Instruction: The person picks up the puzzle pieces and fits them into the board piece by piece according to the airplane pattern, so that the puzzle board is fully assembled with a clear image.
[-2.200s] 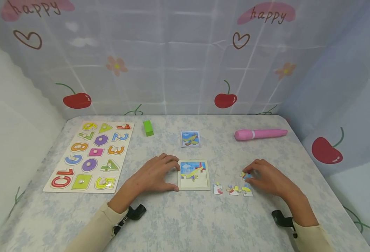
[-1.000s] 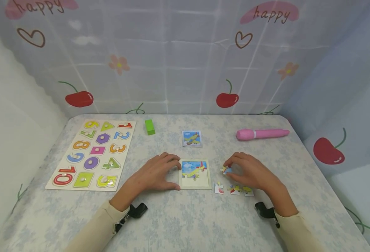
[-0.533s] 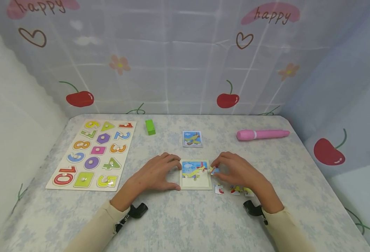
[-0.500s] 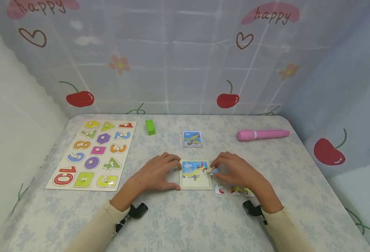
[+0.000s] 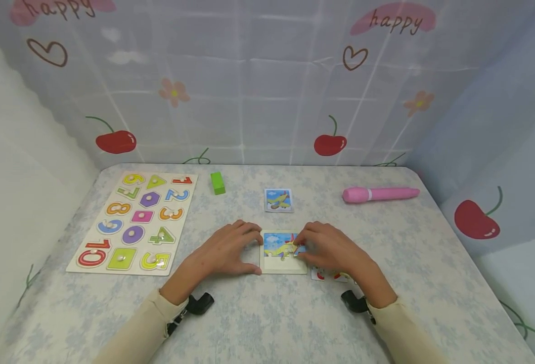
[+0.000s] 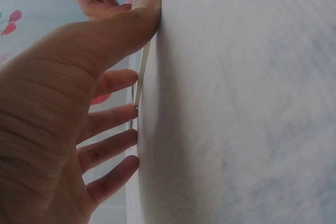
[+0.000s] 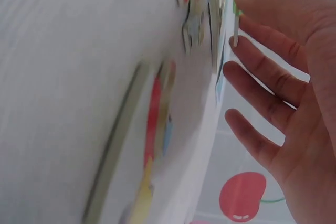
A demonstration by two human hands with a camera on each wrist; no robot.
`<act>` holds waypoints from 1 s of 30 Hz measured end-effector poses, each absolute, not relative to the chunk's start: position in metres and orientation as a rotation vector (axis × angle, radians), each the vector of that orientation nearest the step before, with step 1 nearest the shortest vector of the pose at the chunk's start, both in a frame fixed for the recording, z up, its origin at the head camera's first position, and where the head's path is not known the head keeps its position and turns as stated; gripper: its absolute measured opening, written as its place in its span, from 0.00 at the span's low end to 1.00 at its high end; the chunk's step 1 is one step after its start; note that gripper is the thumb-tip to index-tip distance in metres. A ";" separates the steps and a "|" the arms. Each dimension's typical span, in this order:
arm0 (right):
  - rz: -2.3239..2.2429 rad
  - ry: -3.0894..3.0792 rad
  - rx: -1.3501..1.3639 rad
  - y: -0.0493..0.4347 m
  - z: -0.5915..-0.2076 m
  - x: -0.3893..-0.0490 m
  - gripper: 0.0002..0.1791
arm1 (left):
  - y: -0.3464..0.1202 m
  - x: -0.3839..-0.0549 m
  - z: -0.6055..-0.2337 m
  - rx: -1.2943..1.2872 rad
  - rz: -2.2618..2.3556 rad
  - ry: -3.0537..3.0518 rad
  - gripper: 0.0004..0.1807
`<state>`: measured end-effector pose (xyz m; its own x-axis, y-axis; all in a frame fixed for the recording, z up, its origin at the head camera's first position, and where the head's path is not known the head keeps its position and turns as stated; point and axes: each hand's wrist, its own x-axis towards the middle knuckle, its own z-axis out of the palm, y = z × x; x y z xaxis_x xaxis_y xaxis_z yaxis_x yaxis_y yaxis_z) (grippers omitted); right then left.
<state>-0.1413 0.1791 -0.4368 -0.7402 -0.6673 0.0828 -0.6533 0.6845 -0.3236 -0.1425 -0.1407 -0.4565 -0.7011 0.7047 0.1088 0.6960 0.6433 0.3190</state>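
Observation:
A small square puzzle board lies mid-table, its upper part filled with an airplane-and-sky picture and its lower part bare. My left hand rests at the board's left edge, thumb at the near corner and fingers extended near the far one. With thumb and fingertips, my right hand pinches a puzzle piece over the board's right side. In the right wrist view, that puzzle piece is seen edge-on. Loose puzzle pieces lie right of the board, partly hidden by my right hand.
Behind the board lies a square airplane picture card. At left is a number-and-shape board, with a green block near it. A pink pen-shaped object lies at the back right. Printed curtains enclose the table.
My right hand has carried the pinched puzzle piece leftward, from beside the loose pieces to over the board's right side. My left hand has stayed at the board's left edge.

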 end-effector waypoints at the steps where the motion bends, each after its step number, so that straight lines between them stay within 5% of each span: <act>1: -0.513 2.846 -1.123 0.178 -0.437 -0.141 0.13 | -0.141 -0.143 -0.457 1.204 0.534 2.823 0.34; 30: -0.464 2.837 -1.071 0.164 -0.440 -0.142 0.09 | -0.140 -0.141 -0.455 1.197 0.539 2.819 0.34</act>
